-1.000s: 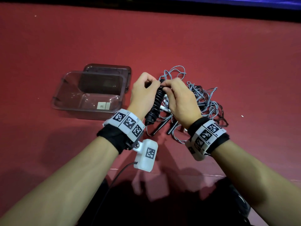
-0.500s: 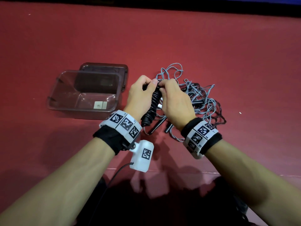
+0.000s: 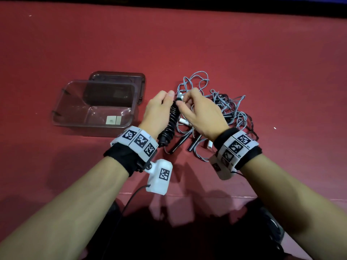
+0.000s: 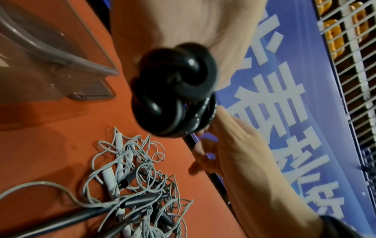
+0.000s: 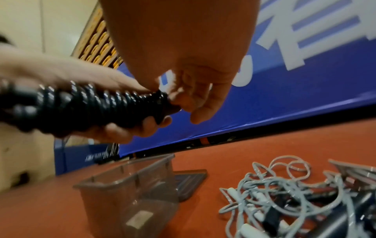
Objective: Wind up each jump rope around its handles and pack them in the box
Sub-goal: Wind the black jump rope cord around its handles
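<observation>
Holding item 1: black jump rope point(image 3: 171, 121), cord coiled tightly round its paired handles, raised clear of the red surface point(image 3: 244, 53) above the middle of its near half. Left hand point(image 3: 156, 113) wraps the coiled bundle, fingers curled round it. Right hand point(image 3: 201, 113) pinches the bundle's upper tip between thumb and fingertips; remaining fingers hang loosely curved.

Item 2: loose tangle of grey ropes point(image 3: 221, 102), with some dark cord mixed in, lying on the surface just beyond and right of the hands. Dark handles point(image 3: 180, 142) and white handles point(image 3: 184, 121) protrude from its near side.

Item 3: clear box point(image 3: 93, 109), open, upright, on the surface left of the hands, toward the left edge. One pale sticker point(image 3: 113, 120) on its floor; any print on it is too small to read. Nothing else is seen inside.

Item 4: tinted lid point(image 3: 120, 77), lying flat directly behind the box, partly hidden by it.

Item 5: wristbands point(image 3: 138, 140), one on each wrist, carrying black-and-white square code markers.

Item 6: blue banner point(image 4: 295, 104) beyond the far edge, bearing large white characters; cropped and tilted, not legible.
</observation>
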